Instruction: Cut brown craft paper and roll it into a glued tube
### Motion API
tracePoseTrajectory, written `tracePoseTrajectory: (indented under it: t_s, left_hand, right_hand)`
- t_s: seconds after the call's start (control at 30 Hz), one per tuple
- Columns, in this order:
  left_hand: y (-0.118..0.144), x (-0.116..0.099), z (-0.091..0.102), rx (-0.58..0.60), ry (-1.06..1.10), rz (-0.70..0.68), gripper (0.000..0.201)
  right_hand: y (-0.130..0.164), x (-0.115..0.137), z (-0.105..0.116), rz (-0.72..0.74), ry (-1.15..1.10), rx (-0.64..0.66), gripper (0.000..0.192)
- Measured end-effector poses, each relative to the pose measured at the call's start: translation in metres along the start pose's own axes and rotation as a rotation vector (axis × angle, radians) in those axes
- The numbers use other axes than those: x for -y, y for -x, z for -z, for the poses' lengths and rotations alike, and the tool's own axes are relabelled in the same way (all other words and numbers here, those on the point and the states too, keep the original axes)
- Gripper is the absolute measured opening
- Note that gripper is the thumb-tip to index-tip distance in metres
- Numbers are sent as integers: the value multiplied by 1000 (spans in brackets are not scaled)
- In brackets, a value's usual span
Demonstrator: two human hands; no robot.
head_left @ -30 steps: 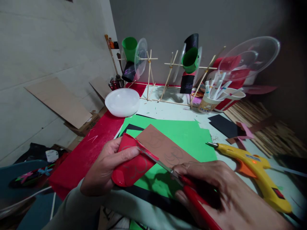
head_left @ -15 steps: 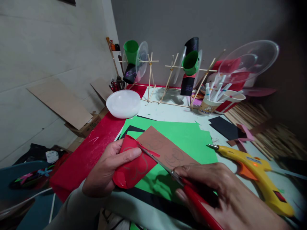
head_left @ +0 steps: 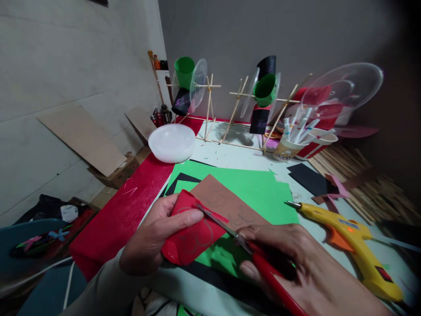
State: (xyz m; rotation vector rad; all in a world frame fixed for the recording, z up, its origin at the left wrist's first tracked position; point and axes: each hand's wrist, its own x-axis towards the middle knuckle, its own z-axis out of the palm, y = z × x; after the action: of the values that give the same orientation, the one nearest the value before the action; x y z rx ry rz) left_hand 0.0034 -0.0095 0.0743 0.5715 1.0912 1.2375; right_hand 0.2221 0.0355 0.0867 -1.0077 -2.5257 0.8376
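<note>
My left hand (head_left: 154, 239) grips a curled piece of red paper (head_left: 192, 235) with pencil outlines drawn on it, thumb pressed on top. My right hand (head_left: 296, 267) holds red-handled scissors (head_left: 250, 254), whose blades reach into the upper edge of the red paper. Below them lie a brown paper piece (head_left: 226, 204) with drawn shapes and green paper sheets (head_left: 259, 186) on the white table.
A yellow hot glue gun (head_left: 348, 239) lies at the right. A white bowl (head_left: 171, 142) sits at the back left, near a wooden stick frame (head_left: 230, 109) bearing green and black cups. Paper cups with markers (head_left: 296, 138), black paper (head_left: 307, 177) and wooden sticks (head_left: 365, 180) are at the right.
The scissors have cut a little further into the red paper, and both hands shifted slightly right in the view. The camera has tilted a bit.
</note>
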Motion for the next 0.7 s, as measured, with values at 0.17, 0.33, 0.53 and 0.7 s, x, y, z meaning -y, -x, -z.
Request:
tracePoseTrajectory:
  t_s: [0.17,0.33,0.53,0.7]
  left_hand:
    - [-1,2,3,-7,-43,23,21]
    - [0,3,3,6,-57,-9,22]
    - [1,0,0,32,-83,26,16]
    - [1,4,-4,39,-71,28,20]
  right_hand:
    - [1,-2,-4,-2,10,-8,14]
    - [0,-3,-2,19,-22,19,17]
    - [0,-1,-3,-69,-6,7,19]
    - [-1,3,-4,-57,-41,21,16]
